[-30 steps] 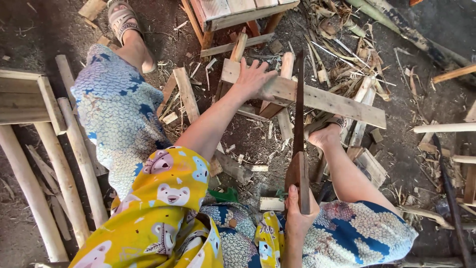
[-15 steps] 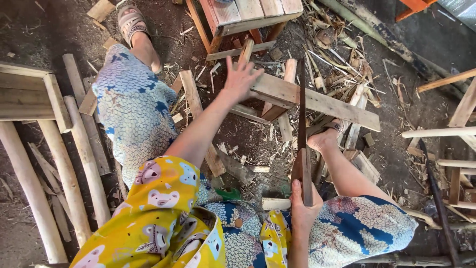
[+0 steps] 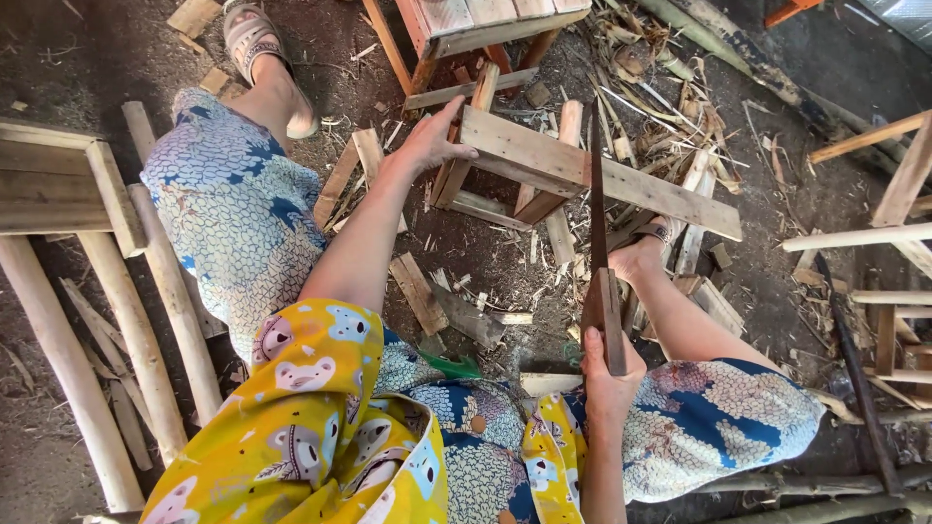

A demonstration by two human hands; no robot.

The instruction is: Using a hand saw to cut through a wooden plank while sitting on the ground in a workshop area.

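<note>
Nearest the camera, the right hand is closed around the wooden handle of a long knife, gripping it just above the person's right knee. The knife has a pale, worn wooden grip and a dark, narrow blade that looks rusty or stained, though the view is too edge-on to be sure of its surface. Its long axis runs almost straight away from the person, the handle near and the tip pointing toward the far side of the floor, with the blade standing up on edge over the plank. That plank is a weathered, greyish board with nail marks, lying aslant across a small wooden frame on the dirt floor; its near-right end reaches toward the person's right foot. Farther out, the left hand is open, fingers spread, palm resting against the left end of the plank where it meets the frame. Round poles lie along the left edge of the floor, and wood scraps and shavings litter the far right.
</note>
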